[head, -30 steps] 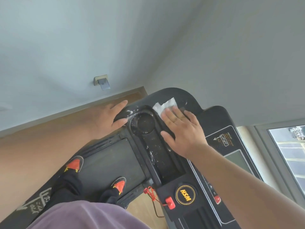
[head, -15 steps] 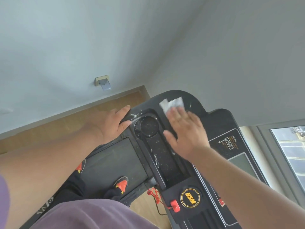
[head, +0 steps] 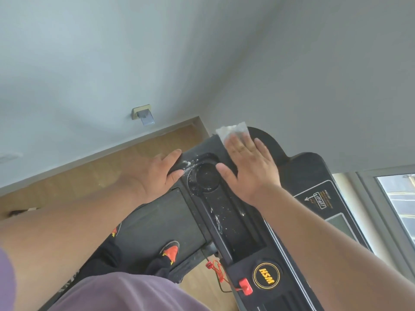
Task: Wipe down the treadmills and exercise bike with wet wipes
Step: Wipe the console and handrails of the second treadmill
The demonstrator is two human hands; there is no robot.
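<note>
Filling the right and lower part of the head view, the black treadmill console (head: 305, 176) runs out of frame at the bottom and right, so its display and lower panel are only partly seen, and the printed label near the window side is too small to read. Below it the treadmill belt (head: 161, 221) is largely hidden by the person's left forearm and purple shirt; two orange-and-black shoes (head: 170, 251) stand on it, one nearly covered by the arm. The long tray (head: 233, 223) set in the console is speckled with white residue, and the round cup holder (head: 207, 175) at its far end is ringed with the same.

The right hand (head: 251, 167) lies flat with fingers straight and spread, pressing a white wet wipe (head: 231, 130) onto the console's far corner; the fingers cover most of the wipe, and only its far edge shows, reaching the console's rim beside the wall. The left hand (head: 157, 173) curls over the console's left edge just beside the cup holder, its fingertips out of sight under the rim. The two hands sit apart, with the cup holder between them.

Wooden floor (head: 89, 173) lies open to the left of the machine, up to the wall. A red safety clip (head: 246, 287) with its cord sits near the bottom.
</note>
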